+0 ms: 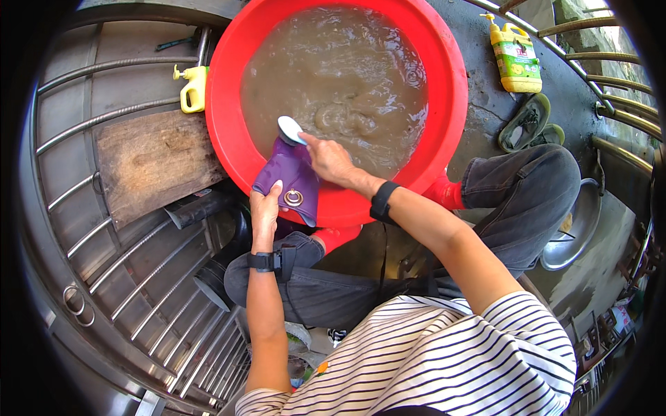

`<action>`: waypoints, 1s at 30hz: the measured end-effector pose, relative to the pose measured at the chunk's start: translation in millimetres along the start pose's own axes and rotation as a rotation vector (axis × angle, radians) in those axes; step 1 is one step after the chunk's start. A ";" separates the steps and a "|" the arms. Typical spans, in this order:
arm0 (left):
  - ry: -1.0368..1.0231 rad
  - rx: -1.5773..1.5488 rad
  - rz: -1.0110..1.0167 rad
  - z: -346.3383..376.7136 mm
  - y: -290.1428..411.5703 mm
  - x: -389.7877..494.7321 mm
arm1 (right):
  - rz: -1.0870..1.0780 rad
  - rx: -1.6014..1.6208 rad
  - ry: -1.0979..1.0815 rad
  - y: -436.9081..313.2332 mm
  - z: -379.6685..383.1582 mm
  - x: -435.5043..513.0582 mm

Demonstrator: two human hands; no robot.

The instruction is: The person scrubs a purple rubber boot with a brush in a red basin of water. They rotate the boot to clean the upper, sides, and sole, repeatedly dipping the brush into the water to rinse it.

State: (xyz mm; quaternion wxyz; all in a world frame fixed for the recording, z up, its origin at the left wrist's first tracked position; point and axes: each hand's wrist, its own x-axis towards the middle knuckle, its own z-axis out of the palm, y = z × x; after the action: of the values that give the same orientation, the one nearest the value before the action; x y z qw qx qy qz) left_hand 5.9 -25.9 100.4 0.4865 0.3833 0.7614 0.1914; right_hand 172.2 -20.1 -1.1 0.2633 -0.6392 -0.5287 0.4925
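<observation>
A purple rubber boot shaft (291, 169), or a similar waterproof piece with a metal ring on it, lies over the near rim of a large red plastic basin (226, 93). My left hand (266, 205) grips its near edge with the thumb on top. In my right hand (330, 158) is a scrubbing brush (290, 130) with a pale back. Its dark bristles press on the far end of the purple piece. Murky brown water (343, 67) fills much of the basin, and ripples cross its surface. The underside of the purple piece is hidden.
A yellow pump bottle (194, 89) stands left of the basin, beside a wooden board (156, 161). Another yellow pump jug (516, 60) and dark slippers (525, 125) are at the right. Metal railings (109, 122) run along the left. A metal bowl (580, 229) sits behind my right knee.
</observation>
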 end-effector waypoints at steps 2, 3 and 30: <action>0.005 0.078 0.092 0.8 -1.1 0.7 | -0.026 -0.106 0.006 -8.8 7.1 -5.6; 0.017 0.132 0.101 0.8 -1.7 1.4 | 0.037 -0.164 -0.066 -5.3 7.6 -10.4; -0.065 0.578 0.477 -7.8 5.8 -13.2 | 0.212 -0.221 -0.227 60.3 -19.3 -35.5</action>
State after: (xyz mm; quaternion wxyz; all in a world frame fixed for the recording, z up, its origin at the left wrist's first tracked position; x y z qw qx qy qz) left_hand 4.3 -31.7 115.7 0.3239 0.6774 0.6573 0.0642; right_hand 216.4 -68.0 -33.1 0.0769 -0.6566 -0.5357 0.5254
